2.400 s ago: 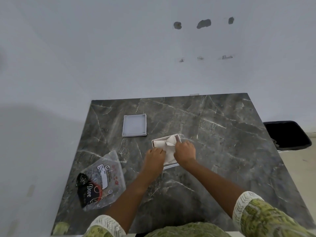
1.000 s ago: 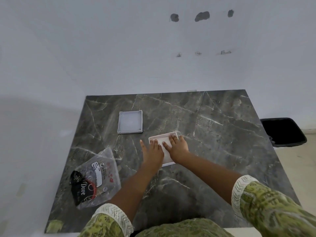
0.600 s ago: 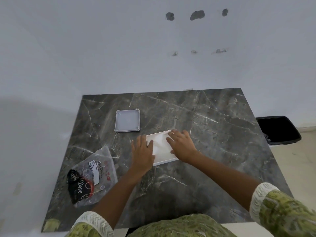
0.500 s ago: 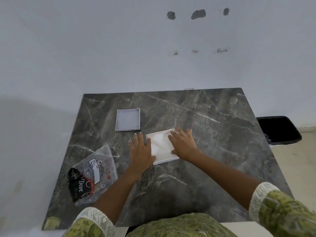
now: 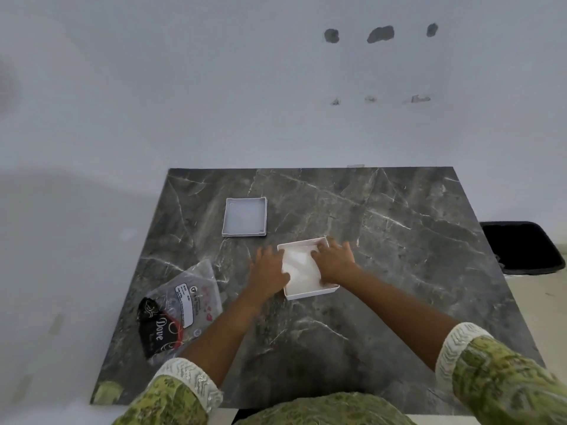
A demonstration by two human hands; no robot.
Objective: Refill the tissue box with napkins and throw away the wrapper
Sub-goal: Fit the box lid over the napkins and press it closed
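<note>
A white square tissue box (image 5: 313,292) lies open on the dark marble table (image 5: 399,240), with white napkins (image 5: 299,265) lying flat inside it. My left hand (image 5: 267,269) rests flat at the box's left side, its thumb over the rim onto the napkins. My right hand (image 5: 334,260) lies spread on the napkins at the box's right side. Neither hand grips anything. The box's grey lid (image 5: 244,216) sits apart, farther back to the left. The clear plastic wrapper (image 5: 181,308), with a black printed label, lies at the table's near left.
A black bin (image 5: 521,246) stands on the floor past the table's right edge. A white wall rises right behind the table. A small green patch (image 5: 106,392) marks the table's near left corner.
The napkins stood crumpled up under my closed fingers at first; now they lie flat in the box. My hands have opened and spread to the box's two sides.
</note>
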